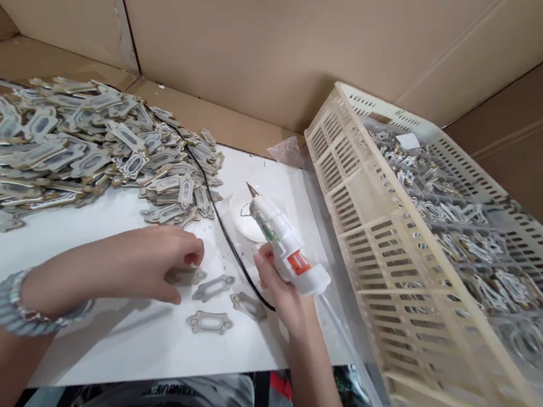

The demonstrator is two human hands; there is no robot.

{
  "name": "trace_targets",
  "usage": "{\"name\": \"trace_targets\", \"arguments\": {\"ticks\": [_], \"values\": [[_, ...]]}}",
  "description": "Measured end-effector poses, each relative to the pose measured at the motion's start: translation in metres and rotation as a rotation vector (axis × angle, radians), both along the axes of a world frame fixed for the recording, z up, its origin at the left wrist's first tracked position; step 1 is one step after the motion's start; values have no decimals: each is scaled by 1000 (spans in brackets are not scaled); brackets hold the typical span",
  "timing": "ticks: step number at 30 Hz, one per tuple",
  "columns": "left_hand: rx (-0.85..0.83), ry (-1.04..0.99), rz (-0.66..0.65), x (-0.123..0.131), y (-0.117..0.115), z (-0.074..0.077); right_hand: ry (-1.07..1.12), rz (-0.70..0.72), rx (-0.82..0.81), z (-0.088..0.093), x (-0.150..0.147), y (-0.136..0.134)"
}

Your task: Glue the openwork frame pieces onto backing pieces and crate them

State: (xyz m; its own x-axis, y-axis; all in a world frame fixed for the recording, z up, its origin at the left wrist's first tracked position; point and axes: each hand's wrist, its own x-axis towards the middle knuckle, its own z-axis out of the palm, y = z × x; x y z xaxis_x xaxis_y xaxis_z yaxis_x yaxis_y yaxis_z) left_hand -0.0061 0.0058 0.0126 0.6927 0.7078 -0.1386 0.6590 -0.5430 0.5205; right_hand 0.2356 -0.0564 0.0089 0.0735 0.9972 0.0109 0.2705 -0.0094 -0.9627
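Note:
My right hand (282, 292) is wrapped round a white hot glue gun (286, 243) with an orange label; its brass tip points up and left. A long translucent stick (360, 364) runs from the rear of the gun toward the lower right. My left hand (156, 265) hovers low over the table, thumb and curled fingers apart, beside a small flat frame-shaped piece (193, 277) partly hidden by it. To the right lie similar loose pieces, one tilted (213, 287), one near my right wrist (247, 306) and one in front (209, 323).
A large heap of similar pieces (67, 148) covers the left of the white table (103, 355). A black cord (218, 220) crosses the middle. Behind the gun is a white round pad (243, 220). The cream plastic crate (361, 243) at right holds bagged parts (447, 211). Cardboard walls (254, 39) enclose the back.

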Motion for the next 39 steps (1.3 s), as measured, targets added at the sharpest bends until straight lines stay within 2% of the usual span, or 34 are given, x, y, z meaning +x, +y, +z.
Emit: {"name": "trace_targets", "arguments": {"ticks": [4,9,11,15,20,23,30,39], "values": [[-14,195,4,4,-1,-10,18,21,3,1,-1,0],[57,169,65,7,8,-2,81,21,-6,1,-1,-2],[225,-1,103,7,10,2,104,44,25,1,-1,-3],[665,-398,216,6,9,7,89,102,85,2,0,-4],[1046,-388,342,9,1,14,-31,105,158,4,0,-5],[1086,-369,324,10,-1,17,-96,135,166,3,-2,-5],[1159,-440,245,7,-3,19,-49,224,222,0,-4,-6],[1240,-364,247,7,-3,17,-91,191,238,-2,-4,-4]]}}
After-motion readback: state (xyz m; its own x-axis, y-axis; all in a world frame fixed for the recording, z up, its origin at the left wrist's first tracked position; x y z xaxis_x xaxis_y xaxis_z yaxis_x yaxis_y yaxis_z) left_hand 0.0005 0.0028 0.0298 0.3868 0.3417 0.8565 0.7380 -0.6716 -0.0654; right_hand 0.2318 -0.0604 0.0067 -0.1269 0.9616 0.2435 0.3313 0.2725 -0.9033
